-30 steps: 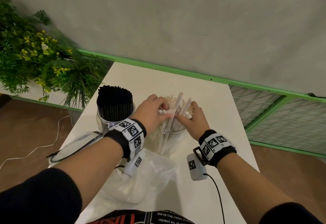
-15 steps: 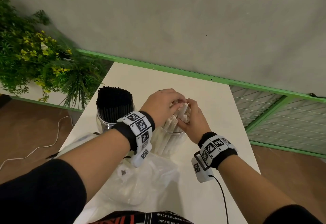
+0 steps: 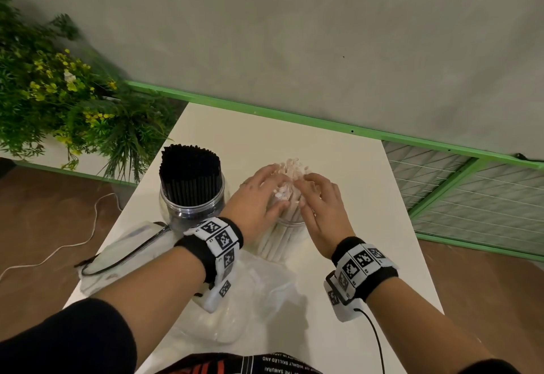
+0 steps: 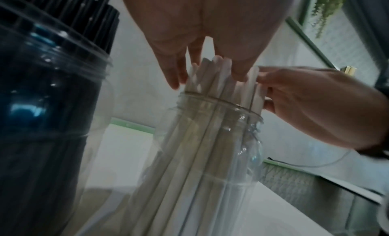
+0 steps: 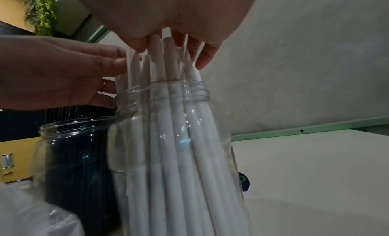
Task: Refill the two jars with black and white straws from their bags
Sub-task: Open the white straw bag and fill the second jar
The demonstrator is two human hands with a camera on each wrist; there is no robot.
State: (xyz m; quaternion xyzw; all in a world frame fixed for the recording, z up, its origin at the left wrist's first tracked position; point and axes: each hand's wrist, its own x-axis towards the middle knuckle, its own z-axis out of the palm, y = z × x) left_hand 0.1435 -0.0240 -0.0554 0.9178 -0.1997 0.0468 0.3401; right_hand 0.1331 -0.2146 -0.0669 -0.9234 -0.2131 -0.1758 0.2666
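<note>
A clear jar (image 3: pixel 284 236) of white straws (image 3: pixel 291 167) stands mid-table; its straws lean together and stick out above the rim (image 5: pixel 162 88). My left hand (image 3: pixel 259 194) lies on the left side of the straw tops and my right hand (image 3: pixel 321 200) on the right, fingers fairly straight, pressing the bundle between them. The left wrist view has my left palm (image 4: pixel 202 31) over the white straws (image 4: pixel 210 76) and my right hand (image 4: pixel 315 106) touching them from the side. To the left stands the jar of black straws (image 3: pixel 191 188), packed full.
An empty clear plastic bag (image 3: pixel 250 300) lies crumpled on the white table (image 3: pixel 338 173) in front of the jars, another bag (image 3: pixel 123 250) at the left edge. A plant (image 3: pixel 59 94) stands left, a green frame with wire mesh (image 3: pixel 471 191) right.
A few white straws stood taller than the others a second ago. They have gone down among the rest, and both hands have flattened over the bundle's top.
</note>
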